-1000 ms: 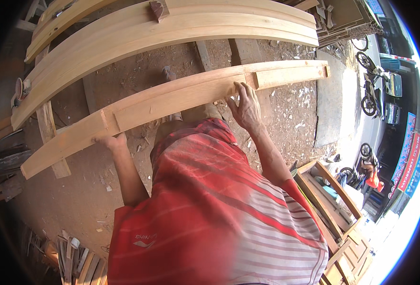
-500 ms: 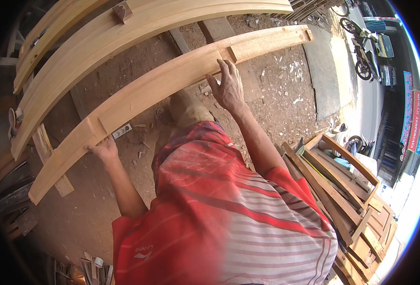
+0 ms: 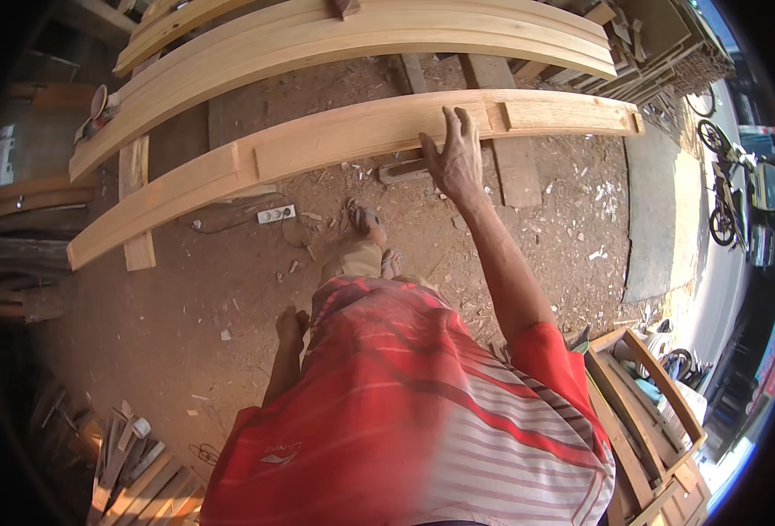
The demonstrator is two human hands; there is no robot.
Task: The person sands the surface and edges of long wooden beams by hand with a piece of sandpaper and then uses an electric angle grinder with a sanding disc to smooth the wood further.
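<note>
A long curved wooden plank (image 3: 335, 131) with notches cut into it spans the view in front of me. My right hand (image 3: 458, 162) rests on its near edge right of the middle, fingers stretched over the top face and thumb apart, not wrapped round it. Low at my side, off the wood, hangs my left hand (image 3: 293, 324); its fingers look curled in, with nothing seen in them. Behind the plank lies a wider curved beam (image 3: 387, 37) with a small brown wood block (image 3: 346, 8) on top.
A short board (image 3: 138, 202) sits under the plank's left end. A white power strip (image 3: 275, 214) lies on the dirt floor among wood chips. Wooden frames (image 3: 646, 412) are stacked at right, scrap wood (image 3: 133, 465) at lower left. A motorcycle (image 3: 728, 180) stands far right.
My left hand has let go of the plank and dropped back to my side. The right hand stays on the plank, fingers spread. The view has shifted, and my feet now show.
</note>
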